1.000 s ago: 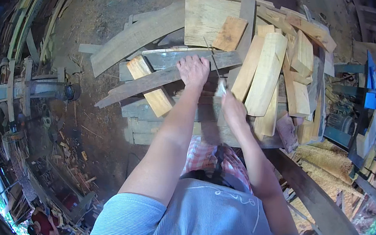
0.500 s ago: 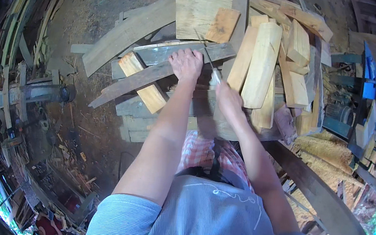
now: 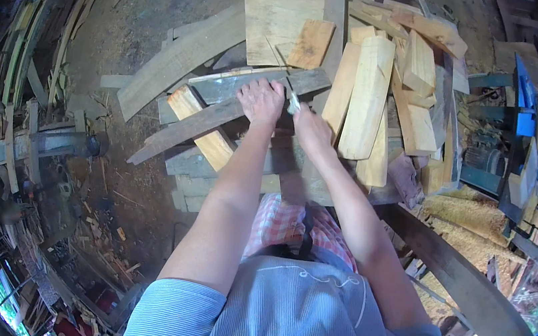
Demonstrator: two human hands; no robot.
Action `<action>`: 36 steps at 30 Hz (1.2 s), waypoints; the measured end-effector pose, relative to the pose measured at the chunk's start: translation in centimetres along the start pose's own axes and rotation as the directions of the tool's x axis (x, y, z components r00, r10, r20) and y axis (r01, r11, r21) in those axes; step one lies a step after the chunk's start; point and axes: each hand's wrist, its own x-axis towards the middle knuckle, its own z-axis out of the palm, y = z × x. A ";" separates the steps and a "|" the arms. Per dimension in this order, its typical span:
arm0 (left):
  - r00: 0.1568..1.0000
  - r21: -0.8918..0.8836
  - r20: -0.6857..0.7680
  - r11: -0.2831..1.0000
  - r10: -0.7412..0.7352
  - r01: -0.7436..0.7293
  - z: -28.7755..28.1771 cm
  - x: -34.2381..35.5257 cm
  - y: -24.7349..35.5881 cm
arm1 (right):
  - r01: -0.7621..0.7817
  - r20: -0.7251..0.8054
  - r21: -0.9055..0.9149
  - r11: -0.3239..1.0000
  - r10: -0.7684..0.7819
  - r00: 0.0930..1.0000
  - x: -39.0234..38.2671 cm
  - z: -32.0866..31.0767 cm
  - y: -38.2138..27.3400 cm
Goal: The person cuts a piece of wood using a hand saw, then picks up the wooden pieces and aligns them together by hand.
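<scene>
A long dark weathered board (image 3: 208, 119) lies slanting across the pile in front of me. My left hand (image 3: 261, 102) presses down on it, fingers curled over its far edge. In my right hand (image 3: 312, 133) is a handsaw (image 3: 295, 103), gripped by its pale handle. Its thin blade, seen nearly edge-on, crosses the board just right of my left hand and points away from me. Whether the teeth have cut into the wood is too small to tell. Beneath the board's left part sits a pale wood block (image 3: 216, 149).
Several pale timber pieces (image 3: 367, 96) are heaped close to the right of my right hand. A wide plywood panel (image 3: 267, 17) with a short offcut (image 3: 312, 42) on it lies beyond the saw. A curved grey plank (image 3: 188, 57) extends at left. Sawdust (image 3: 464, 215) lies at right.
My right hand and the saw have moved a little away from me and to the left, along the blade. My left hand stays on the board. The whole view has shifted slightly.
</scene>
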 end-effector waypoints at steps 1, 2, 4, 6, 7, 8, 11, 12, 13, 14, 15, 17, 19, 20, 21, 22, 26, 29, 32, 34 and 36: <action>1.000 0.016 -0.005 1.000 -0.003 0.003 0.0 -0.3 -0.4 | -0.022 0.052 -0.048 0.999 0.024 0.998 -1.1 0.4 0.8; 1.000 0.029 -0.008 1.000 -0.004 0.004 0.1 -0.3 -0.6 | -0.025 0.050 -0.016 1.000 0.026 0.998 -3.1 0.7 1.8; 1.000 0.036 -0.003 0.999 -0.021 0.021 -0.3 -0.3 -1.1 | -0.031 0.055 0.008 0.999 0.030 0.998 -6.4 -0.4 3.2; 1.000 0.049 -0.004 0.999 -0.021 0.022 -0.4 0.1 -1.2 | -0.007 0.009 0.077 0.997 0.006 1.000 -7.7 -1.9 4.4; 0.999 0.060 0.016 0.998 -0.033 0.032 -0.6 0.0 -1.2 | -0.009 0.005 0.073 0.997 0.008 1.000 -7.7 -2.4 4.4; 0.999 0.057 0.015 0.998 -0.033 0.032 -0.5 -0.2 -1.2 | -0.024 -0.001 0.091 0.996 0.024 1.000 -7.6 -2.9 4.2; 1.000 0.058 0.007 0.998 -0.030 0.029 -0.3 -0.1 -0.9 | -0.039 0.007 0.093 0.995 0.038 0.999 -7.3 -2.8 4.6; 0.999 0.054 0.028 0.998 -0.032 0.031 -0.3 -0.2 -0.6 | -0.041 0.032 0.075 0.996 0.039 0.999 -7.4 -2.5 4.8; 0.998 0.051 0.051 0.998 -0.035 0.032 -0.4 -0.2 -0.5 | -0.043 0.035 0.074 0.996 0.040 0.999 -7.3 -2.3 5.0; 0.998 0.052 0.054 0.998 -0.036 0.033 -0.4 -0.1 -0.4 | -0.067 0.058 0.071 0.995 0.063 0.996 -7.3 -2.2 5.1; 0.998 0.054 0.050 0.998 -0.026 0.024 -0.5 0.0 -0.6 | -0.089 0.086 0.068 0.994 0.083 0.993 -7.3 -2.0 5.1; 0.998 0.060 0.051 0.998 -0.021 0.018 -0.8 -0.1 -0.9 | -0.099 0.096 0.062 0.993 0.093 0.991 -7.5 -1.8 4.7; 0.998 0.054 0.052 0.998 -0.040 0.037 -0.9 0.0 -0.9 | -0.102 0.101 0.055 0.993 0.097 0.990 -7.1 -1.8 4.1; 0.998 0.060 0.052 0.997 -0.046 0.043 -1.0 0.1 -1.0 | -0.083 0.096 0.069 0.994 0.076 0.992 -6.7 -1.7 3.8; 0.998 0.067 0.036 0.997 -0.047 0.045 -1.1 0.1 -1.1 | -0.060 0.092 0.084 0.995 0.052 0.994 -6.2 -1.6 3.4; 0.999 0.062 0.028 0.998 -0.031 0.029 -0.9 0.0 -0.7 | -0.072 0.087 0.085 0.994 0.065 0.994 -4.8 -1.8 3.0; 0.998 0.024 0.054 1.000 -0.016 0.015 -0.1 0.0 0.1 | -0.007 0.017 0.013 1.000 0.006 1.000 -1.3 -1.3 3.2; 0.999 0.061 0.025 0.997 -0.048 0.047 0.1 0.0 -1.7 | -0.039 0.091 -0.011 0.999 0.040 0.995 -4.9 -0.3 3.5; 0.999 0.058 0.026 0.997 -0.047 0.045 -0.9 -0.4 -1.9 | -0.101 0.121 -0.008 0.995 0.101 0.988 -6.2 -1.9 2.0; 1.000 0.030 -0.003 0.999 -0.014 0.014 -0.9 -0.1 -0.9 | -0.125 0.085 0.003 0.992 0.124 0.989 -3.5 -2.2 1.7; 1.000 0.003 -0.006 1.000 -0.003 0.003 -0.2 -0.2 0.1 | -0.015 0.010 -0.037 0.999 0.016 1.000 1.3 -1.6 1.9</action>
